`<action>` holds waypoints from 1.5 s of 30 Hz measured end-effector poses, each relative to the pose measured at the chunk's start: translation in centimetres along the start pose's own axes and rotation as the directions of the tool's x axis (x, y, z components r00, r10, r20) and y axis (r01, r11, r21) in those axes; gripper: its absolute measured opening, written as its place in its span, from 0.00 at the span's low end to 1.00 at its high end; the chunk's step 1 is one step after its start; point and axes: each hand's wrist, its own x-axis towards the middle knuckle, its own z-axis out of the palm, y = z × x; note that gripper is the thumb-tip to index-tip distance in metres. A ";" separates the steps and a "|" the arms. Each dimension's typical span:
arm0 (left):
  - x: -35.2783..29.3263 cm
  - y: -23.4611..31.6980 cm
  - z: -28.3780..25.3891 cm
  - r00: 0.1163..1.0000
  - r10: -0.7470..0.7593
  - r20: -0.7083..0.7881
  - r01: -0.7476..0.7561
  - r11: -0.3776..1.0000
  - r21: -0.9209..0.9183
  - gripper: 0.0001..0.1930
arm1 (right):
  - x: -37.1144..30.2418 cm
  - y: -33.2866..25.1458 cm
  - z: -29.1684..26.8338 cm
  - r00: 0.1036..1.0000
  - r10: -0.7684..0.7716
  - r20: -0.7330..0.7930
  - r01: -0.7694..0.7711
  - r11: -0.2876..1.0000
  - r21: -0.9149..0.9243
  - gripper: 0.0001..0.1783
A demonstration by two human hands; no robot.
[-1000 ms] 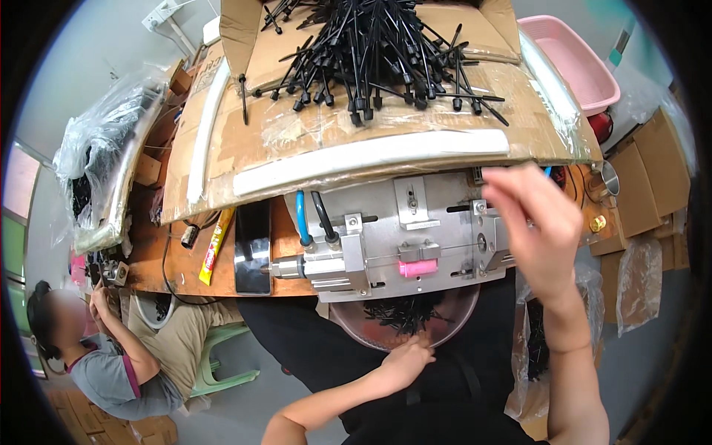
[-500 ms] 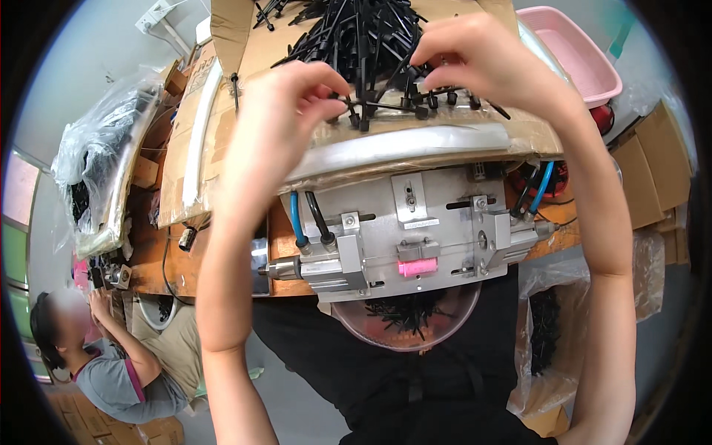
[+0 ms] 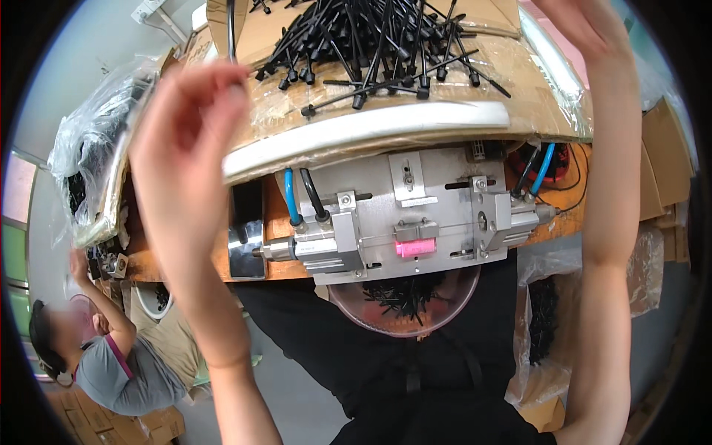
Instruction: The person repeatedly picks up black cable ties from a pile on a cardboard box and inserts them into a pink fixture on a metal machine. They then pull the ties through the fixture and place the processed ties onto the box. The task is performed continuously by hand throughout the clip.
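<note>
Your left hand (image 3: 185, 133) was blurred above the near left part of the cardboard sheet (image 3: 271, 141), its thumb and fingers curled narrowly toward each other. A single black rod (image 3: 231, 33) ran up from just by your fingertips, its long axis nearly upright in the view and its far end cut by the top edge; whether you gripped it or it lay behind your fingers, I could not tell. Your right hand (image 3: 589, 26) was at the upper right, fingers past the edge, so its grip could not be told.

Between your hands, the pile of black rods (image 3: 363, 41) lay on the cardboard, most with their long axes running away from you and their thick heads pointing your way. One front rod (image 3: 334, 103) slanted crosswise, its head at the left end. Nearer you, the metal fixture (image 3: 378, 174) carried a pink cylinder (image 3: 415, 248) lying left to right.
</note>
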 end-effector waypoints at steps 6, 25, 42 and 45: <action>-16.7 3.9 8.9 0.967 0.045 0.251 -0.116 0.954 0.276 0.36 | -10.1 -3.1 3.4 0.957 0.222 -0.188 -0.183 0.962 0.202 0.15; -18.0 4.5 12.0 0.888 -0.104 0.449 -0.061 0.939 0.338 0.37 | -22.8 -3.3 7.3 0.974 0.024 -0.226 -0.121 0.898 -0.424 0.12; 0.6 -4.2 1.7 0.891 0.160 0.425 -0.233 0.964 0.126 0.12 | -30.2 3.0 12.9 0.960 0.236 0.152 -0.030 0.626 -0.780 0.36; -3.8 -0.7 3.0 0.959 0.147 0.243 -0.205 0.951 0.232 0.21 | -30.1 2.5 12.0 0.950 0.276 0.149 -0.046 0.592 -0.804 0.37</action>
